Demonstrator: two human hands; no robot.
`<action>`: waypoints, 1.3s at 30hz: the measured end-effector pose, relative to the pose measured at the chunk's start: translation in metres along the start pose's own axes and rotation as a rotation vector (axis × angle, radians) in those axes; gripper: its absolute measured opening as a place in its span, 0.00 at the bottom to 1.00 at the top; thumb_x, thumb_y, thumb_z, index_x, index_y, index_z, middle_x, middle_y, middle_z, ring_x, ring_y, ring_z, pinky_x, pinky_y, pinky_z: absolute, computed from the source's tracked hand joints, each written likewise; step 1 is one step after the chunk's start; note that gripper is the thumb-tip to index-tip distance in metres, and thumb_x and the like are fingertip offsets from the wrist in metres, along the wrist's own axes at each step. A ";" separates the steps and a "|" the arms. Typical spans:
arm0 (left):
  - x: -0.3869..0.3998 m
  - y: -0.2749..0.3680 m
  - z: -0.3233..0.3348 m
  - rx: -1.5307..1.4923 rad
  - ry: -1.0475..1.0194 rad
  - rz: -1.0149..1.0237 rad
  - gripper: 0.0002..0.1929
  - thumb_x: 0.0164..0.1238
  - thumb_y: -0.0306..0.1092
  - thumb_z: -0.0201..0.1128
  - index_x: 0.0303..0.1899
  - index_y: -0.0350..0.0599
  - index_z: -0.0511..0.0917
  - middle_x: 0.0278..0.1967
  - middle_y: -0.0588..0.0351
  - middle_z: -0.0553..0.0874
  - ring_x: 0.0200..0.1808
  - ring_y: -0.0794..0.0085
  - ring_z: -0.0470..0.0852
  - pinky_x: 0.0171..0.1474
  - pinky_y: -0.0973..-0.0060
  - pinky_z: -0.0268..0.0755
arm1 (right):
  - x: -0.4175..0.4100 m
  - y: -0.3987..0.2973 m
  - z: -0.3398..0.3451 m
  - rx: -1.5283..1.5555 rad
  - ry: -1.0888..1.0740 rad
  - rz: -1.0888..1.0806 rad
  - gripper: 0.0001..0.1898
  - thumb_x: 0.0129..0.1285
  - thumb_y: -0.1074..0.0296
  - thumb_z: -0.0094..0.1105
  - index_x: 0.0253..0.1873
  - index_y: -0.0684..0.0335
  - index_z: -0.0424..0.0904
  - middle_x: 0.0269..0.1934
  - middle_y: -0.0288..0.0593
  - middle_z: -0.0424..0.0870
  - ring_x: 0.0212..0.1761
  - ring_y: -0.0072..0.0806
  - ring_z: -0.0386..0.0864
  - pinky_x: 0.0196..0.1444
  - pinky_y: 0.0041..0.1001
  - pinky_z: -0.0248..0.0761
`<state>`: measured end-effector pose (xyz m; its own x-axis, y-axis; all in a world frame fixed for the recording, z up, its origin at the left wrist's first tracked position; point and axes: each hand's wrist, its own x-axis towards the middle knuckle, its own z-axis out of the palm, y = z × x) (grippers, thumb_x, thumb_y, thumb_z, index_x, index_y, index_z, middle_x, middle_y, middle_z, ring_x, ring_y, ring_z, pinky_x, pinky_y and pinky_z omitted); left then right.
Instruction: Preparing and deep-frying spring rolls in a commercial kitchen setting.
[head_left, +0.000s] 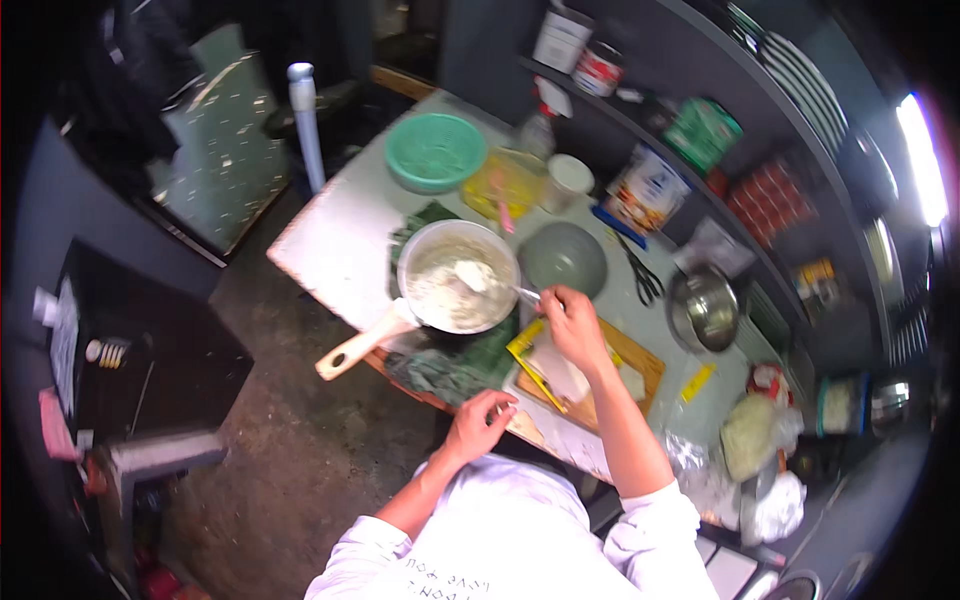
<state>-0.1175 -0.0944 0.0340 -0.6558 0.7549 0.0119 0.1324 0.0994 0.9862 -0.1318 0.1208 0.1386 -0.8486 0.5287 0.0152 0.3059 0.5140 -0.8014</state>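
Note:
A spoon (528, 293) is pinched in my right hand (574, 322), its bowl heaped with white powder (472, 274). That load is above a pan (406, 279) with a beige handle (364, 349). Inside the pan lies a pale, floury mixture (450, 300). Under the pan, a dark green cloth (480, 364) spreads to the table's front edge. My left hand (480, 424) is at that edge beside the cloth, fingers loosely curled with a gap to the thumb. Below my right forearm, an opened yellow-edged packet (551, 367) lies on a wooden board (651, 367).
Behind the pan stand a grey bowl (564, 259), a green basket (435, 150), a yellow container (499, 180) with a pink spoon (504, 214), and a white tub (568, 182). Scissors (641, 274) and a steel bowl (703, 307) are to the right. A laden shelf (637, 112) runs along the wall.

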 end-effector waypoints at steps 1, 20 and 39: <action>0.005 0.007 0.003 -0.003 -0.042 -0.012 0.09 0.66 0.30 0.65 0.46 0.41 0.83 0.34 0.52 0.84 0.30 0.69 0.83 0.35 0.72 0.76 | -0.008 -0.006 -0.014 0.033 0.036 -0.009 0.18 0.70 0.59 0.51 0.37 0.70 0.81 0.29 0.51 0.84 0.32 0.39 0.81 0.39 0.37 0.72; 0.016 0.016 0.167 0.623 -0.416 0.453 0.24 0.63 0.36 0.65 0.60 0.40 0.75 0.62 0.53 0.76 0.56 0.57 0.73 0.59 0.59 0.65 | -0.269 0.183 -0.127 -0.022 0.423 0.381 0.08 0.68 0.69 0.56 0.38 0.67 0.79 0.27 0.43 0.84 0.32 0.27 0.82 0.39 0.28 0.73; -0.009 0.012 0.154 0.435 -0.107 0.290 0.13 0.63 0.33 0.65 0.48 0.43 0.80 0.48 0.49 0.81 0.51 0.52 0.79 0.53 0.57 0.70 | -0.199 0.137 -0.139 0.405 0.227 0.298 0.11 0.73 0.66 0.54 0.36 0.66 0.78 0.30 0.35 0.82 0.35 0.18 0.76 0.41 0.24 0.70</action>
<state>0.0047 0.0000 0.0200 -0.4695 0.8512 0.2348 0.6081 0.1189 0.7849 0.1389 0.1798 0.1088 -0.6226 0.7670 -0.1551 0.2904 0.0424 -0.9560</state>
